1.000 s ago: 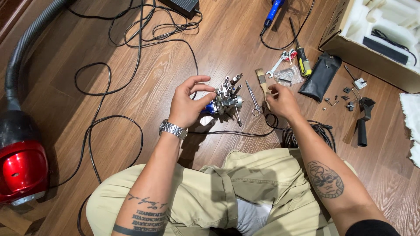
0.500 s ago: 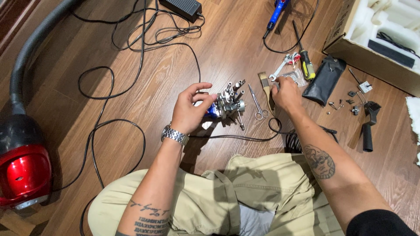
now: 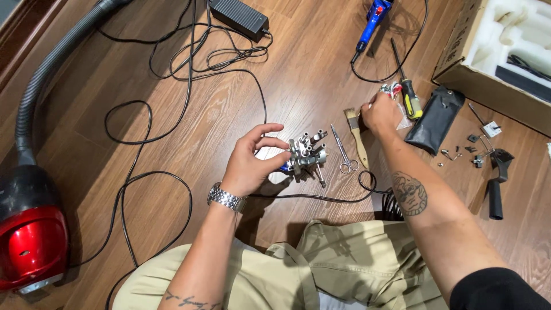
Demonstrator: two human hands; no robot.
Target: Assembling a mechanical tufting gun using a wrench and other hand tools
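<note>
My left hand (image 3: pixel 251 161) holds a small metal assembly (image 3: pixel 306 155) with several silver tubes just above the wooden floor. My right hand (image 3: pixel 380 115) is stretched forward and to the right, resting over a cluster of small tools (image 3: pixel 392 90) beside a yellow-and-black screwdriver (image 3: pixel 408 95). Its fingers are curled down on the tools; whether they grip one is hidden. A small paintbrush (image 3: pixel 357 136) and scissors (image 3: pixel 343 152) lie between the two hands.
A red vacuum cleaner (image 3: pixel 31 241) with a grey hose sits at the left. Black cables (image 3: pixel 172 103) loop across the floor from a power brick (image 3: pixel 240 17). A blue soldering tool (image 3: pixel 372 17), black pouch (image 3: pixel 435 118), small screws (image 3: pixel 470 150) and an open box (image 3: pixel 505 51) lie to the right.
My right hand has left the metal assembly and reached forward and to the right onto the tools by the screwdriver. My left hand keeps holding the assembly.
</note>
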